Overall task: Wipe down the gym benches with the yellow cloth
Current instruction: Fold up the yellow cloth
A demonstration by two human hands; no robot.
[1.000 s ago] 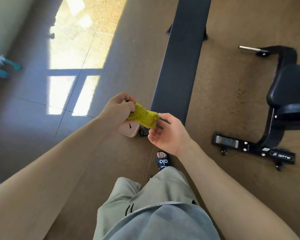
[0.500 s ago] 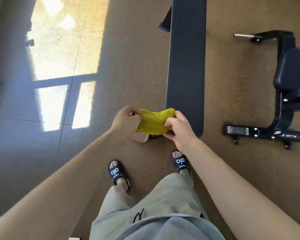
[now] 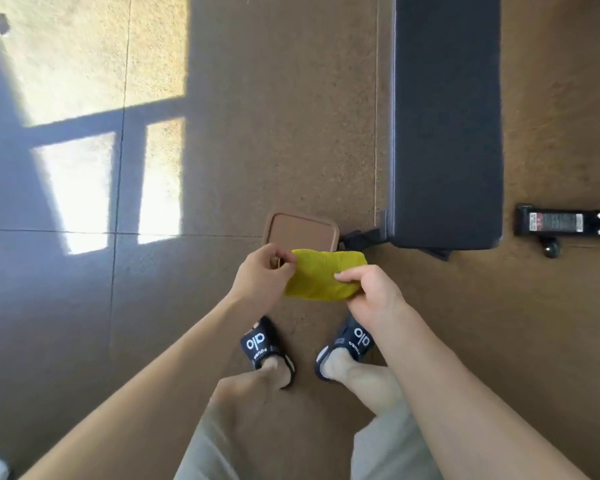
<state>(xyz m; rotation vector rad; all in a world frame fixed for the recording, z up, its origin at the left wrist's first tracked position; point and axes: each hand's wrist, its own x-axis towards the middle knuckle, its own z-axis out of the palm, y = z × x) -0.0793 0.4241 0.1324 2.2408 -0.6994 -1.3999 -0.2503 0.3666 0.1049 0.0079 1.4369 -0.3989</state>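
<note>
Two hands hold the yellow cloth [image 3: 326,275] in the air at waist height, above the floor and the person's feet. The left hand [image 3: 262,271] pinches its left edge between thumb and fingers; the right hand [image 3: 371,292] is closed over its lower right corner, fingertips on top. The cloth is folded into a flat pad, longer from left to right.

Ahead and to the right lies the dark bench [image 3: 445,126], its near end just beyond the cloth and its long axis running straight away from the person. The right hand is the nearer one to it, so the wipe will likely be a forward reach with that hand along the pad's length.

Just past the cloth sits a brown square lid [image 3: 302,230] on the floor [image 3: 257,98], beside the bench's foot. Another machine's black base [image 3: 565,221] lies to the right.
</note>
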